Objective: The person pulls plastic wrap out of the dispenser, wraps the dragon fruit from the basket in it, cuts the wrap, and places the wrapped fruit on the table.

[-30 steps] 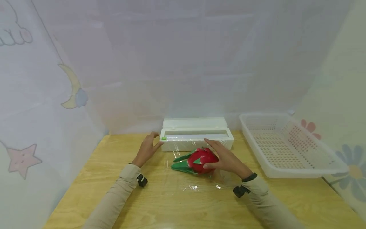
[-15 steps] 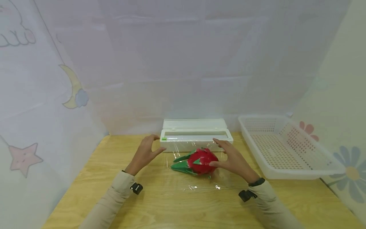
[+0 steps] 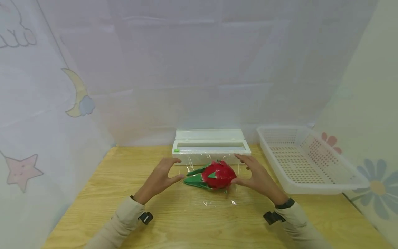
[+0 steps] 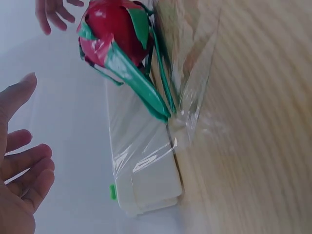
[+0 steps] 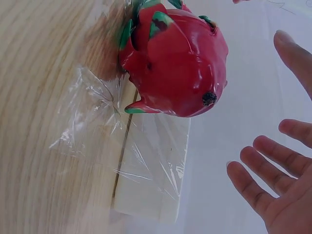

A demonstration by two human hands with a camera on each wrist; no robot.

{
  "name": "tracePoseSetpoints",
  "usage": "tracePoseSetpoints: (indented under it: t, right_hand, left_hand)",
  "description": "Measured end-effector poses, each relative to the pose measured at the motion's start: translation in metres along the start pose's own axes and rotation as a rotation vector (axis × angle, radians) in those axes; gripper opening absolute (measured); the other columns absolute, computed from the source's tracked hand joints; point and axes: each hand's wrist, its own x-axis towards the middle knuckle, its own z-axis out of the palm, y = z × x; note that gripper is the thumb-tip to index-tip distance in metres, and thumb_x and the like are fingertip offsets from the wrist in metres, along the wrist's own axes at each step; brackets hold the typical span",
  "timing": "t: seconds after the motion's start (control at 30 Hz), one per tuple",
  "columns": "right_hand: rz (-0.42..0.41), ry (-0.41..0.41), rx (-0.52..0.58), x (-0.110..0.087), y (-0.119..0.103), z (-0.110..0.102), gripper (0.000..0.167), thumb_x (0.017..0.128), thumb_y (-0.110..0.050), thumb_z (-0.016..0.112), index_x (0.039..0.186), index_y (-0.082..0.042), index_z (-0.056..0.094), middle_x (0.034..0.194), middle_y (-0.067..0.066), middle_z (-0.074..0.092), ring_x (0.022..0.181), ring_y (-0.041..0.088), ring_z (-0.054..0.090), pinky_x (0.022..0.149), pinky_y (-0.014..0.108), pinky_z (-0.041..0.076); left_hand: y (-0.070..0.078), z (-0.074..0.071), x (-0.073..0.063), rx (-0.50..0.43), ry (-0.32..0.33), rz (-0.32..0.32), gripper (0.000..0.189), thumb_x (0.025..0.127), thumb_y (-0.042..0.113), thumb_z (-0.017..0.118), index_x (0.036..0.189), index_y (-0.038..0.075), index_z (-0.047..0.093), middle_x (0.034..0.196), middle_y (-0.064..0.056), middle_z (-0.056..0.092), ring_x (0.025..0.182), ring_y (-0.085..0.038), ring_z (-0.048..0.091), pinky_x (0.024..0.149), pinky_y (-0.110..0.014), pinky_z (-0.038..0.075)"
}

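A red dragon fruit [image 3: 219,175] with long green leaf tips lies on its side, its leaves pointing left. Under it, a sheet of clear cling film [image 4: 207,53] spreads over the table and runs back to a white cling film dispenser [image 3: 212,157]. The dispenser's lid is up, and a green slider [image 3: 176,150] sits at its left end. My left hand [image 3: 159,179] hovers left of the leaf tips, thumb and fingers apart, holding nothing. To the right of the fruit is my right hand [image 3: 258,177], fingers spread; in the right wrist view they stand clear of the fruit.
A white perforated plastic basket [image 3: 314,189] stands at the right on the wooden table [image 3: 199,230]. Behind the dispenser hangs a pale wall cloth [image 3: 199,69], and printed cloths border both sides.
My right hand has come away from the dragon fruit to the right. My left hand has drawn back from the dispenser's left end toward me. Fruit and film have stayed in place.
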Motion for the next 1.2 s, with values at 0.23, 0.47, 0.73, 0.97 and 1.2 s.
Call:
tracePoseSetpoints:
  t: [0.23, 0.47, 0.73, 0.97, 1.2]
  right_hand:
    - [-0.047, 0.024, 0.012, -0.005, 0.0, 0.001, 0.085, 0.07, -0.024, 0.092, 0.143, -0.006, 0.051, 0.129, 0.011, 0.06, 0.102, 0.021, 0.056, 0.075, 0.037, 0.055]
    - [-0.063, 0.067, 0.009, -0.014, -0.003, 0.003, 0.058, 0.074, -0.026, 0.09, 0.123, -0.005, 0.065, 0.109, 0.002, 0.065, 0.095, 0.015, 0.055, 0.069, 0.032, 0.052]
    - [-0.074, 0.083, 0.036, -0.026, -0.008, 0.003, 0.039, 0.071, -0.015, 0.09, 0.102, -0.01, 0.067, 0.095, -0.006, 0.062, 0.084, 0.011, 0.055, 0.063, 0.027, 0.049]
    - [-0.097, -0.006, 0.093, -0.039, -0.008, 0.009, 0.036, 0.073, -0.016, 0.09, 0.097, -0.013, 0.063, 0.091, -0.008, 0.059, 0.078, 0.014, 0.054, 0.061, 0.027, 0.048]
    - [-0.025, -0.169, 0.139, -0.048, -0.006, 0.012, 0.035, 0.078, -0.028, 0.087, 0.097, -0.012, 0.061, 0.092, -0.003, 0.06, 0.081, 0.018, 0.056, 0.065, 0.028, 0.048]
  left_hand:
    - [0.01, 0.006, -0.005, 0.003, -0.011, 0.077, 0.063, 0.078, 0.027, 0.086, 0.13, 0.004, 0.058, 0.125, -0.008, 0.062, 0.118, -0.025, 0.056, 0.097, -0.045, 0.05]
    - [0.018, 0.01, -0.012, -0.006, -0.06, 0.077, 0.061, 0.08, 0.029, 0.085, 0.129, 0.004, 0.059, 0.126, -0.007, 0.063, 0.118, -0.023, 0.057, 0.095, -0.041, 0.051]
    - [0.027, 0.014, -0.022, -0.083, -0.137, 0.019, 0.055, 0.083, 0.03, 0.083, 0.127, 0.005, 0.06, 0.123, -0.006, 0.063, 0.116, -0.022, 0.057, 0.093, -0.041, 0.052]
    - [0.03, 0.024, -0.036, -0.138, -0.172, -0.004, 0.052, 0.085, 0.035, 0.081, 0.12, 0.002, 0.063, 0.117, -0.004, 0.063, 0.106, -0.018, 0.058, 0.087, -0.037, 0.053]
    - [0.032, 0.024, -0.04, -0.157, -0.254, -0.032, 0.052, 0.084, 0.04, 0.08, 0.116, 0.002, 0.063, 0.113, -0.006, 0.064, 0.105, -0.019, 0.059, 0.089, -0.036, 0.053]
